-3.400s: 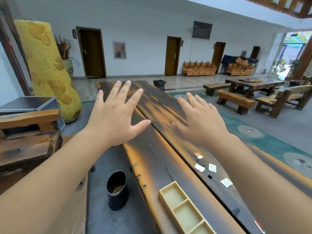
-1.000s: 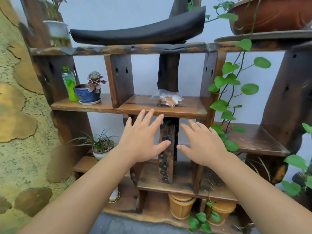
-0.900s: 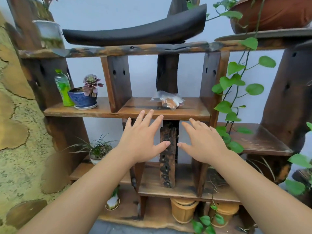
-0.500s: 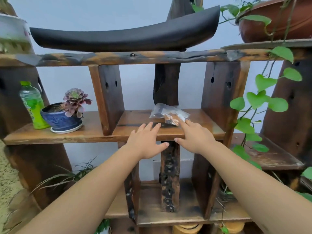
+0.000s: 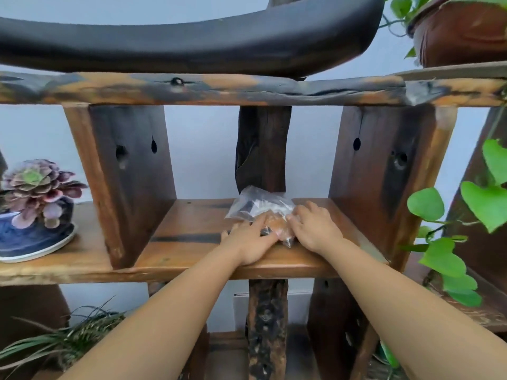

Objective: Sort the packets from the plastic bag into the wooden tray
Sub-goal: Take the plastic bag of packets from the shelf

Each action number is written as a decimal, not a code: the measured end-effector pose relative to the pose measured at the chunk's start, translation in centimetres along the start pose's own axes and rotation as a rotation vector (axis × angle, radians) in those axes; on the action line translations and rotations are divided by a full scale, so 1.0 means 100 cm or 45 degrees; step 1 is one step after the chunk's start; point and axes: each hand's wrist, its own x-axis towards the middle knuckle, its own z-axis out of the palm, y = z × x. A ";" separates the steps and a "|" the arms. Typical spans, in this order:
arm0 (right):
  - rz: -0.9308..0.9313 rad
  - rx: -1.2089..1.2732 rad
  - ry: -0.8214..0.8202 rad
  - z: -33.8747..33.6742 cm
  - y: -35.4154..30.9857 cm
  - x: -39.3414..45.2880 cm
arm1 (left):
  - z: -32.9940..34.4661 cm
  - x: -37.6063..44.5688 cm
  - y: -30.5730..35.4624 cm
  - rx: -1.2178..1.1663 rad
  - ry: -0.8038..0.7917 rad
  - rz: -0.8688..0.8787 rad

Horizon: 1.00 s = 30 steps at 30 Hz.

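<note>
Clear crinkled plastic bag [image 5: 258,205], rough weathered wooden shelf [image 5: 192,231]

In front of you is a rough dark wooden shelf [image 5: 192,237]. On its middle board lies a clear plastic bag [image 5: 258,207], near the front edge. Left of the upright divider, a potted succulent [image 5: 35,187] stands on its saucer.

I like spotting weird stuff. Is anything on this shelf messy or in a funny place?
Only the plastic bag: a crumpled bag of packets among potted plants. Both hands, left and right, touch it. Nothing looks spilled or broken.
</note>
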 end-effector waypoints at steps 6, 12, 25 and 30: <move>0.259 0.499 -0.094 0.005 0.002 0.055 | -0.001 0.048 -0.002 -0.474 0.158 -0.112; 0.440 0.984 -0.282 0.010 0.000 0.081 | 0.004 0.059 -0.004 -0.632 0.193 -0.021; 0.112 1.338 -0.029 0.018 -0.008 0.049 | 0.000 0.052 -0.006 -1.453 0.284 0.174; -0.013 1.544 0.019 0.008 -0.009 0.010 | -0.012 0.033 0.000 -1.775 0.041 0.074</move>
